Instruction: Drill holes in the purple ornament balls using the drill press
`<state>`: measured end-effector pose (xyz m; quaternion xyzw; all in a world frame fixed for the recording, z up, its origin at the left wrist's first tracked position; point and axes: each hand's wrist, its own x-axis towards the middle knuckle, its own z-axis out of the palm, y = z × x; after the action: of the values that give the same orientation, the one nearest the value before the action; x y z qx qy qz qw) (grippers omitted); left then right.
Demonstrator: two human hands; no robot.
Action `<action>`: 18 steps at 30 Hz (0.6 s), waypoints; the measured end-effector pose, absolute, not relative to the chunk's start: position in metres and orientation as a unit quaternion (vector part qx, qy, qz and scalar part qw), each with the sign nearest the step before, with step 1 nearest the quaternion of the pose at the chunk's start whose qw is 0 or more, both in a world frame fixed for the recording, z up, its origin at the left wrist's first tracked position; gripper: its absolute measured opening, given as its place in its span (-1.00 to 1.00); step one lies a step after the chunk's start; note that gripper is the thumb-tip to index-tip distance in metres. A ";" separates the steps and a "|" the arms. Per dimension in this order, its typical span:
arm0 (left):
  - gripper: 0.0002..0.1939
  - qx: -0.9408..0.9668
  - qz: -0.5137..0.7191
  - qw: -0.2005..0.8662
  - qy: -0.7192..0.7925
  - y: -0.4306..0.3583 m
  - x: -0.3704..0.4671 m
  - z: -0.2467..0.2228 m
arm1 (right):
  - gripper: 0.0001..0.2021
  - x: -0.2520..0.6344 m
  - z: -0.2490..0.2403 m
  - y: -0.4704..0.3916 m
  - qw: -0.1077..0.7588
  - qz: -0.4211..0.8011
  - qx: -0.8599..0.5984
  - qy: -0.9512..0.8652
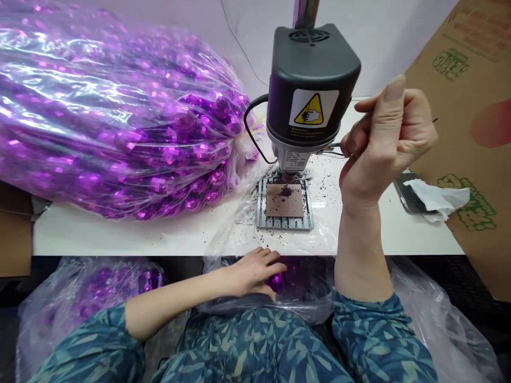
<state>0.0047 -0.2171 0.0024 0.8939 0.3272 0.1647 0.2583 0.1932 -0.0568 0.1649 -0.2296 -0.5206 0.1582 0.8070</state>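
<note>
A small bench drill press (313, 69) with a dark grey motor housing and a yellow warning label stands on the white table. Under it, a brown square plate (284, 201) with a hole lies on the slotted metal base (285, 223), dark shavings scattered around. My right hand (385, 141) is closed beside the drill head, around the press's lever, most of which the fingers hide. Over my lap, my left hand (255, 272) reaches into an open clear bag, fingers apart. Shiny purple faceted balls (277, 280) lie in that bag, one right by the fingertips.
A large clear bag of purple faceted balls (159, 143) fills the table's left side. A cardboard box (471, 159) stands at the right, near a phone (411, 197) and crumpled white tissue (439, 197). Another plastic bag (99, 298) hangs below the table edge at left.
</note>
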 end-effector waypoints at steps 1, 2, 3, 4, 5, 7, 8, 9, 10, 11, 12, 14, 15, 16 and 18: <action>-0.68 0.891 0.192 0.257 0.320 -0.208 0.001 0.003 | -0.61 0.193 0.165 -0.057 0.808 0.157 -0.229 -0.520; -0.74 0.881 0.233 0.255 0.324 -0.194 -0.003 0.003 | -0.62 0.193 0.164 -0.057 0.809 0.155 -0.228 -0.519; -0.79 0.860 0.280 0.248 0.346 -0.174 -0.007 0.004 | -0.62 0.193 0.164 -0.057 0.811 0.154 -0.228 -0.516; -0.82 0.826 0.327 0.231 0.397 -0.150 -0.010 0.004 | -0.62 0.193 0.164 -0.058 0.813 0.154 -0.227 -0.513; -0.82 0.789 0.359 0.200 0.456 -0.123 -0.014 0.005 | -0.62 0.193 0.164 -0.058 0.815 0.155 -0.227 -0.510; -0.79 0.728 0.361 0.159 0.561 -0.068 -0.018 0.007 | -0.61 0.192 0.163 -0.060 0.815 0.157 -0.230 -0.507; -0.76 0.701 0.354 0.145 0.602 -0.042 -0.018 0.007 | -0.61 0.192 0.163 -0.061 0.814 0.156 -0.233 -0.508; -0.73 0.684 0.337 0.141 0.632 -0.019 -0.017 0.008 | -0.61 0.192 0.163 -0.062 0.813 0.155 -0.236 -0.508; -0.70 0.672 0.311 0.139 0.657 0.000 -0.015 0.008 | -0.62 0.192 0.163 -0.063 0.812 0.155 -0.239 -0.509; -0.65 0.668 0.288 0.136 0.672 0.015 -0.012 0.008 | -0.62 0.192 0.163 -0.064 0.811 0.154 -0.242 -0.510; -0.58 0.669 0.270 0.133 0.680 0.028 -0.009 0.008 | -0.62 0.192 0.163 -0.065 0.811 0.152 -0.244 -0.510; -0.48 0.670 0.250 0.130 0.687 0.045 -0.005 0.006 | -0.63 0.192 0.162 -0.066 0.810 0.147 -0.246 -0.512; -0.46 0.669 0.245 0.132 0.689 0.052 -0.005 0.004 | -0.63 0.192 0.162 -0.066 0.809 0.146 -0.245 -0.514; -0.48 0.666 0.244 0.139 0.691 0.059 -0.005 0.003 | -0.63 0.192 0.162 -0.067 0.808 0.145 -0.245 -0.517; -0.54 0.659 0.248 0.155 0.693 0.071 -0.007 -0.001 | -0.63 0.192 0.161 -0.067 0.805 0.145 -0.244 -0.521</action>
<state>-0.0073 0.0710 -0.0010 0.6594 0.6926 0.2482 0.1550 0.1920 -0.0671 0.1614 -0.2438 -0.5211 0.1448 0.8050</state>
